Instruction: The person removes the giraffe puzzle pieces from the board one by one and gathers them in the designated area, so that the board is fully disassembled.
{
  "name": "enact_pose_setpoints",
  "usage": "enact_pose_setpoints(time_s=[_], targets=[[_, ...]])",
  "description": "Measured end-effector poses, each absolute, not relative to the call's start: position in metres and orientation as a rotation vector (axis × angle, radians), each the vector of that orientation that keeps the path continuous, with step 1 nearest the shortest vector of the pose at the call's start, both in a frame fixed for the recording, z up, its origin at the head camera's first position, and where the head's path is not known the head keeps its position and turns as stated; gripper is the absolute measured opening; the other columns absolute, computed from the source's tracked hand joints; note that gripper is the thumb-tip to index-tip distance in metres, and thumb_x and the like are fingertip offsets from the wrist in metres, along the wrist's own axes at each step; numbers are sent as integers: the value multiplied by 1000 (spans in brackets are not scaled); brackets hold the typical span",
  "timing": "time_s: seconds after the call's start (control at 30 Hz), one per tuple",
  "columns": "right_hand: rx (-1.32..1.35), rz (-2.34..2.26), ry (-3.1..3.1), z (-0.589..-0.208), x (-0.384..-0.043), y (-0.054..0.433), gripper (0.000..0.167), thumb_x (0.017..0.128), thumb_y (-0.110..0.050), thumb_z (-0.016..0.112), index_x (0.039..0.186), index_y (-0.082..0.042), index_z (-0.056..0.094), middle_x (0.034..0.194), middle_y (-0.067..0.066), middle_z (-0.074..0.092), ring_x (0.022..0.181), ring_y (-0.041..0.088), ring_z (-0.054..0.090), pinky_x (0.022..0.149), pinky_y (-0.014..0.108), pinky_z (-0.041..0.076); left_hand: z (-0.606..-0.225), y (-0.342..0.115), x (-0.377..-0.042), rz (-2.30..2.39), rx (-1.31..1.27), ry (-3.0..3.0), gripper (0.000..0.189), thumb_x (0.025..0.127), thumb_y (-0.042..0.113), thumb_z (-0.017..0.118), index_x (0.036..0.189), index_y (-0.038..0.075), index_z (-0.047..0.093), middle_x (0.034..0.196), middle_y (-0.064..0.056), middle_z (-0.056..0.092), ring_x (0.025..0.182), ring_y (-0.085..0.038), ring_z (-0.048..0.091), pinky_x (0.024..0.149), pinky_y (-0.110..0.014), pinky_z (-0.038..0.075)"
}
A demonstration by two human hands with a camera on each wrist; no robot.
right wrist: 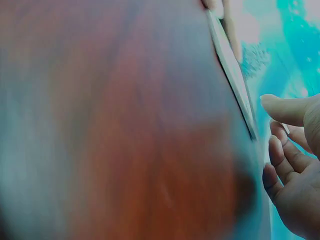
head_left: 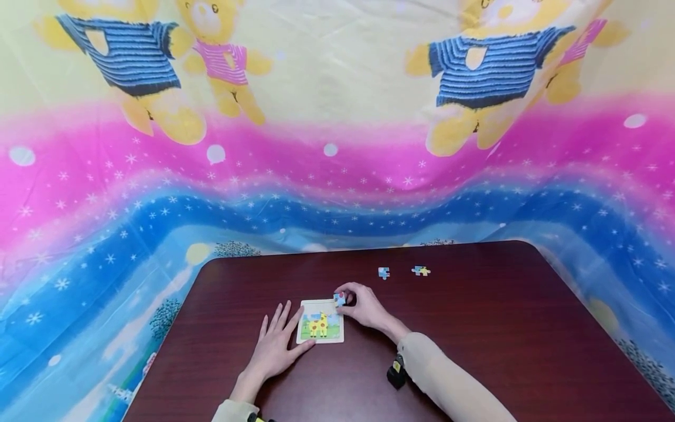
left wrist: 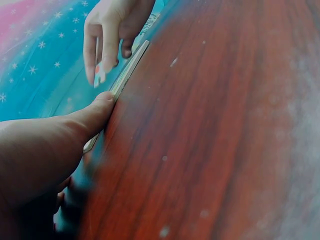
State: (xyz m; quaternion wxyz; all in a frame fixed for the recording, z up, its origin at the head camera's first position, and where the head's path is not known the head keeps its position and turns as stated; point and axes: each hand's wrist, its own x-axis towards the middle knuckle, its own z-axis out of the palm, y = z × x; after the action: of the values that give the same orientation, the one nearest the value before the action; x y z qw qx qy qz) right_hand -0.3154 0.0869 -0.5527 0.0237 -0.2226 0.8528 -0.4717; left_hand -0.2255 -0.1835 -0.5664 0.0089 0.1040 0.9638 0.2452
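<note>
Two jigsaw pieces (head_left: 422, 271) lie loose; right hand (head_left: 365, 306) pinches a third (head_left: 339, 299).

I can read no text, brand, number or sign in any view. Yellow patch (head_left: 396, 367) on black wrist device (head_left: 395, 377), beside right sleeve cuff (head_left: 413, 347): too small for me to tell any lettering.

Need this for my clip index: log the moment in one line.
left hand: touching puzzle board | right hand: pinching puzzle piece at board's far right corner | loose pieces: two, on table
</note>
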Motion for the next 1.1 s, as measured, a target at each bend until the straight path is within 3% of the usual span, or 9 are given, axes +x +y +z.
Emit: enact_pose_setpoints(time_s=[0.6, 0.9, 1.1], targets=[[-268, -1534, 2823, -532, -357, 230, 45, 98, -3, 79, 141, 2, 69, 111, 18, 69, 98, 24, 60, 81, 24, 48, -565, -184, -224, 767, 326, 3021, 89, 99, 60, 73, 172, 19, 42, 181, -20, 30, 170, -46, 22, 134, -75, 15], [-107, -1366, 2942, -538, -363, 297, 49, 103, -7, 75, 148, 6, 63, 120, 25, 69, 98, 25, 61, 79, 27, 48, -566, -183, -224, 773, 322, 3011, 89, 99, 61, 73, 172, 21, 41, 182, -19, 29, 171, -45, 21, 135, -75, 14], [-46, -1279, 2957, -544, -362, 325, 53, 104, -7, 72, 151, 12, 58, 116, 25, 68, 93, 25, 59, 75, 28, 47, -566, -183, -224, 754, 337, 3016, 88, 100, 61, 72, 172, 22, 41, 182, -18, 28, 171, -44, 21, 135, -74, 14]])
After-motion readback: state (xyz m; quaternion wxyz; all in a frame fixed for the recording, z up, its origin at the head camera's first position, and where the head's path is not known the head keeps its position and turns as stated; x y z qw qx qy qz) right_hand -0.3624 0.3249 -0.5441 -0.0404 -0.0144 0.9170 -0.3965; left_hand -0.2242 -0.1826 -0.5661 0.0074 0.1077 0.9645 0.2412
